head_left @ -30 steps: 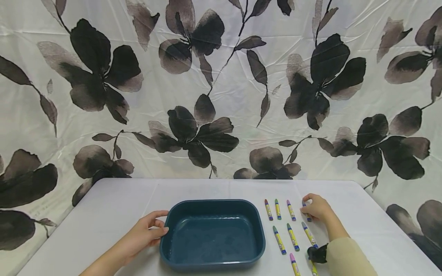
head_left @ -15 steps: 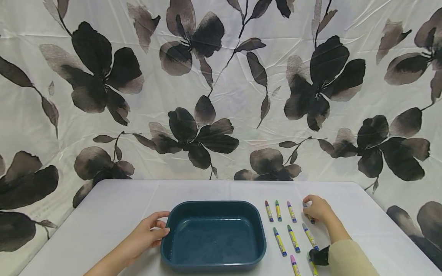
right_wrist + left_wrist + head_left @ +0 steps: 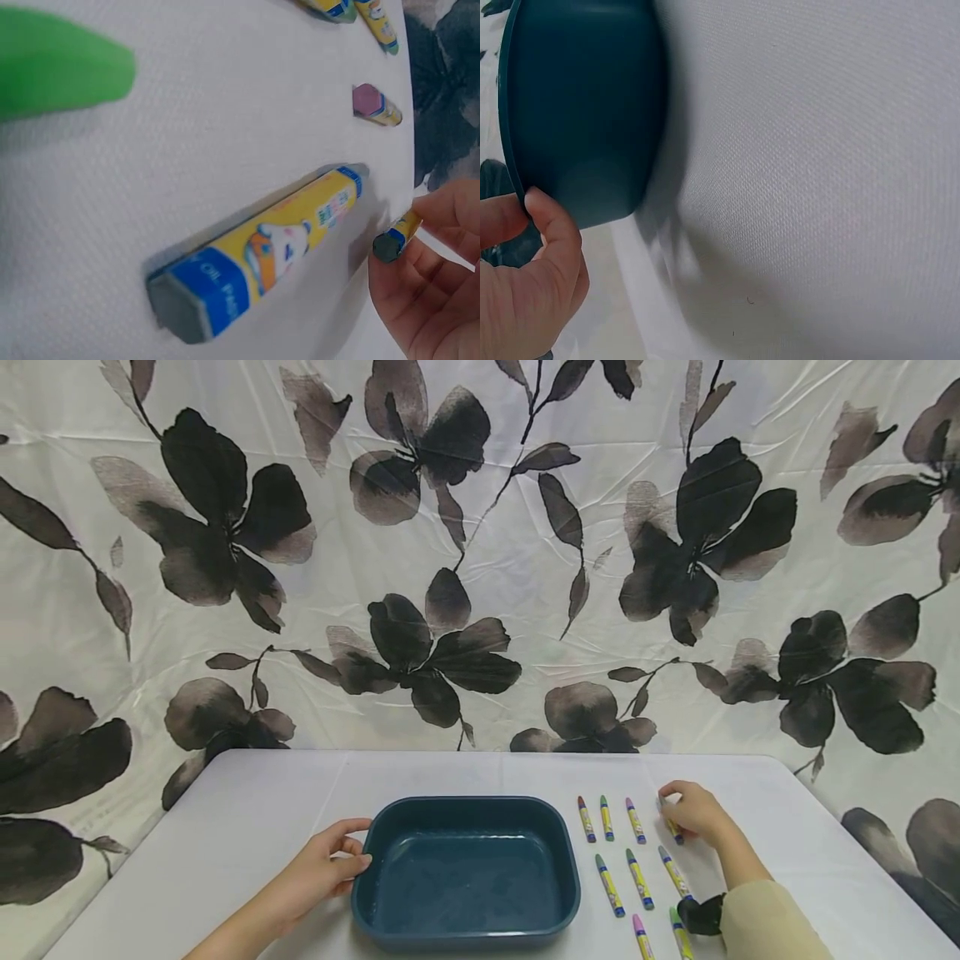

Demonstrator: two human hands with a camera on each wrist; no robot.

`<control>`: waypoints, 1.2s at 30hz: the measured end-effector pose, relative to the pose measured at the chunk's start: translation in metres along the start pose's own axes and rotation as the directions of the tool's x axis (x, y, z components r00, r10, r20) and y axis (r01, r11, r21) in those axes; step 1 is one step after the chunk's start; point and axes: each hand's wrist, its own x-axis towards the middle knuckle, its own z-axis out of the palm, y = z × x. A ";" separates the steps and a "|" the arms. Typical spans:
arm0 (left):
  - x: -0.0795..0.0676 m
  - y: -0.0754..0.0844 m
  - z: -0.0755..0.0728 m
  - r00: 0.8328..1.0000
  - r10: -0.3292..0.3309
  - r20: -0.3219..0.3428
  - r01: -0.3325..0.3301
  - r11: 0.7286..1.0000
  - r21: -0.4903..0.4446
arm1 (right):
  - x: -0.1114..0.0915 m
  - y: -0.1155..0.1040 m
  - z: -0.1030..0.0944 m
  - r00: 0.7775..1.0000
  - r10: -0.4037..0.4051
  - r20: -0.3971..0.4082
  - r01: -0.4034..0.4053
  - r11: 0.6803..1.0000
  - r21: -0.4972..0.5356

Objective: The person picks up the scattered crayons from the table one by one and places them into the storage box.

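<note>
My left hand [image 3: 318,868] holds the left rim of a dark teal rectangular basin [image 3: 465,881]; in the left wrist view the thumb and a finger pinch the basin's rim [image 3: 507,142]. Nothing lies in the basin. At the far right of the table my right hand [image 3: 697,812] pinches an oil pastel [image 3: 391,244] in a yellow and blue wrapper. Its dark end faces the right wrist camera, and the fingers cover part of it. Nearest to that hand lies another oil pastel [image 3: 270,251] with a dark blue-grey end and a bear printed on its wrapper.
Several more oil pastels lie in rough rows right of the basin, among them a red one [image 3: 587,820], a pink one [image 3: 642,937] and a green one [image 3: 680,935]. The white table [image 3: 420,770] ends at a flowered cloth [image 3: 555,660] behind.
The oil pastel in my right hand has turned slightly, its lower end swinging to the right. My left hand keeps its hold on the basin. The head view has shifted a little.
</note>
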 end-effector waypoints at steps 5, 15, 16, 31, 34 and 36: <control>0.001 -0.001 0.001 1.000 -0.006 -0.014 0.006 1.000 0.003 | -0.001 -0.007 -0.002 1.000 -0.024 0.015 0.023 0.997 0.075; 0.001 0.001 0.002 0.999 -0.013 -0.037 0.013 1.000 0.007 | -0.002 -0.026 -0.001 0.998 -0.057 0.040 0.047 0.978 0.205; 0.002 0.001 0.002 0.999 -0.011 -0.037 0.012 1.000 0.010 | -0.002 -0.028 -0.001 0.997 -0.061 0.042 0.050 0.975 0.215; 0.004 -0.001 0.001 0.998 -0.037 -0.048 0.037 0.999 0.008 | -0.011 -0.053 -0.002 0.992 -0.106 0.069 0.077 0.938 0.337; 0.004 -0.001 0.001 0.998 -0.044 -0.054 0.044 0.999 0.006 | -0.013 -0.059 -0.002 0.989 -0.123 0.080 0.085 0.928 0.364; 0.004 -0.001 0.001 0.997 -0.049 -0.057 0.049 0.999 0.005 | -0.014 -0.063 -0.001 0.987 -0.136 0.089 0.093 0.921 0.379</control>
